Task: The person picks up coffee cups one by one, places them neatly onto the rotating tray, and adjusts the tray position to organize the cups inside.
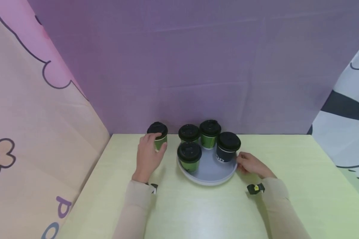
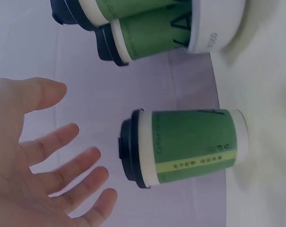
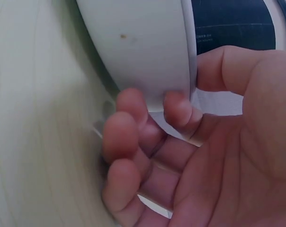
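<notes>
My left hand (image 1: 149, 153) reaches beside a green paper cup (image 1: 161, 143) with a black lid, which stands upright on the table left of the tray. In the left wrist view the fingers (image 2: 62, 177) are spread and apart from that cup's lid (image 2: 132, 149). My right hand (image 1: 251, 164) pinches the right rim of a round white tray (image 1: 209, 182). Its thumb (image 3: 218, 70) lies over the rim, with the other fingers curled at the outer wall. On the tray stand a black cup (image 1: 224, 155) near that hand and several green cups, one (image 1: 189, 166) at the front left.
The light wooden table (image 1: 179, 212) meets a purple cloth backdrop (image 1: 179, 66) just behind the cups. Printed cloth panels stand at the left (image 1: 48, 132) and right (image 1: 347, 132).
</notes>
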`<state>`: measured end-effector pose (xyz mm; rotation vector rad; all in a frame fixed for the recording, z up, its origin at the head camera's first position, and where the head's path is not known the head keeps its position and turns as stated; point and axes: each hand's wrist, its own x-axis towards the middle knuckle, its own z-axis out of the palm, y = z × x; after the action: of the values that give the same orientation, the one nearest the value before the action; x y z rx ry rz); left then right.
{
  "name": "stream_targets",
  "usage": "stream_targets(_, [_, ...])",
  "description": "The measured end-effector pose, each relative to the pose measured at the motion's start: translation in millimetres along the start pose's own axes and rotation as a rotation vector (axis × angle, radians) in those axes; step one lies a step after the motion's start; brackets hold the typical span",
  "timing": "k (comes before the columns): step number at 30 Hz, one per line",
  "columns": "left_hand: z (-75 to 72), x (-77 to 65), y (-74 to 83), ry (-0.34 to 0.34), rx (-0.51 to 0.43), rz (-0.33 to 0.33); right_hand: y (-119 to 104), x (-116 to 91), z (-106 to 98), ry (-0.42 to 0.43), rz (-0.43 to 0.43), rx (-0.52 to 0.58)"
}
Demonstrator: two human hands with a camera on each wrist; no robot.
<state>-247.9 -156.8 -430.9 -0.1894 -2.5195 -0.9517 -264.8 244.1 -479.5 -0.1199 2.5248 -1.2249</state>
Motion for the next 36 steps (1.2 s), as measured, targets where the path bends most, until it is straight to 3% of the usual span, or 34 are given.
stream_targets(9, [11.0, 9.4, -13.2, -0.044, 0.060, -0.082, 8, 3, 1, -0.018, 0.019, 0.014])
stream_targets(16, [13.4, 40.7, -21.1, -0.106, 0.152, -0.042, 10, 2, -1, -0.043, 0.002, 0.016])
stream_targets(25, [19.6, 71.6, -34.3, -0.255, 0.234, -0.115, 9, 3, -2, -0.087, -0.025, 0.030])
stream_targets(36, [35.7, 76.7, -46.5, -0.243, 0.259, -0.151, 9, 1, 0, -0.073, -0.019, -0.008])
